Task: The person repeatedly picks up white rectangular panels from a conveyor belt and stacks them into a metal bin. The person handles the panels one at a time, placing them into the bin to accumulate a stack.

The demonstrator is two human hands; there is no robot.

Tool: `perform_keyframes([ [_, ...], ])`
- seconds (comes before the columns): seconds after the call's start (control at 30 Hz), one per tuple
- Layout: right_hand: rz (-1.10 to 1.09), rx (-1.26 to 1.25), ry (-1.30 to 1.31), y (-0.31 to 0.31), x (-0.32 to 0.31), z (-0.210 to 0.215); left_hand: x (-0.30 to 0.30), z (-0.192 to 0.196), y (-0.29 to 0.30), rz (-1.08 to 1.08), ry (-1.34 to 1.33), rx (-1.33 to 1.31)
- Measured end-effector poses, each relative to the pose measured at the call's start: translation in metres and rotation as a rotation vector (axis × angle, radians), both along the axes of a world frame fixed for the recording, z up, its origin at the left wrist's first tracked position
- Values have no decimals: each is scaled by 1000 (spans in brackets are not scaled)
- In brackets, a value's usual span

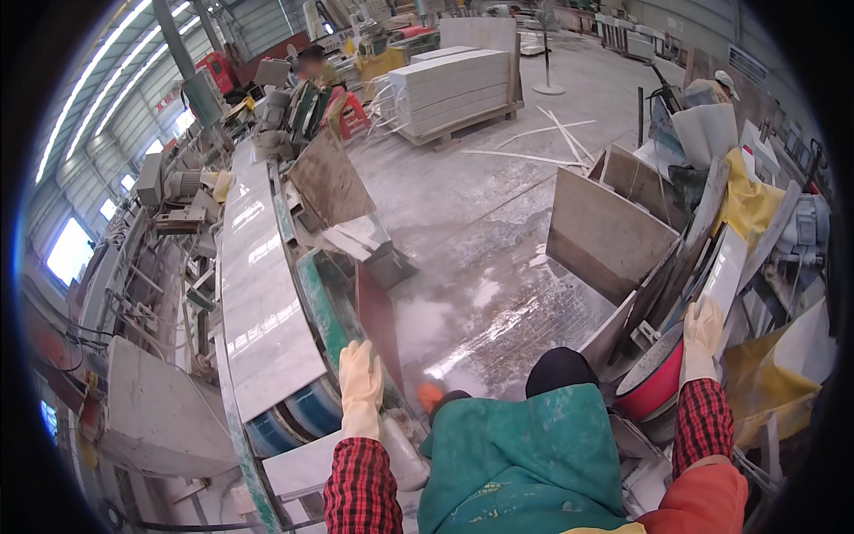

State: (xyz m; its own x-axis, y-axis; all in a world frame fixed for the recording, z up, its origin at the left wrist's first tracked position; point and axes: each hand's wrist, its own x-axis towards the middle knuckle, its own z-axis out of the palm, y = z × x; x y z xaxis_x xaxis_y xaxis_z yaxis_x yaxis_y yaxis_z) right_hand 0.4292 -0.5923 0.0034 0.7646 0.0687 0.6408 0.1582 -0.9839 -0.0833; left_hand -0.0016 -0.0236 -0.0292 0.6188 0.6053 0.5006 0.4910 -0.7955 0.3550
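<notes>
Head view: the left hand (361, 387), in a cream rubber glove, is held loosely open beside a green-painted metal rail (322, 303); contact cannot be confirmed. To its left, a polished pale-grey stone slab (267, 347) is supported above blue cylindrical rollers (313, 408). The right hand (703, 329), likewise gloved, is positioned at a narrow white strip (728, 262), above a red-sided round drum (656, 383); whether anything is gripped cannot be told.

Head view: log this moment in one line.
Left hand: gloved, beside green panel | Right hand: gloved, at lower end of white strip | Pale slab: left of green panel
</notes>
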Motion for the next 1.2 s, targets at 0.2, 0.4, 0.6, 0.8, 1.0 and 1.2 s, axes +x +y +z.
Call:
perform_keyframes([
  [0.2, -2, 7, 25, 6, -9, 5, -5, -6, 3, 44, 27, -109],
  [0.4, 28, 23, 77, 15, -24, 18, -4, -6, 4, 31, 31, -100],
  [0.6, 45, 27, 79, 15, -28, 14, -4, -5, 4, 34, 64, -105],
  [0.8, 111, 38, -38, 16, -34, 9, -3, -11, 5, 14, -42, -3],
  [1.0, 143, 63, -38, 21, -42, 8, -4, -5, 2, 12, -45, -14],
  [1.2, 157, 72, -30, 18, -45, 4, -1, -5, 2, 16, -52, 10],
])
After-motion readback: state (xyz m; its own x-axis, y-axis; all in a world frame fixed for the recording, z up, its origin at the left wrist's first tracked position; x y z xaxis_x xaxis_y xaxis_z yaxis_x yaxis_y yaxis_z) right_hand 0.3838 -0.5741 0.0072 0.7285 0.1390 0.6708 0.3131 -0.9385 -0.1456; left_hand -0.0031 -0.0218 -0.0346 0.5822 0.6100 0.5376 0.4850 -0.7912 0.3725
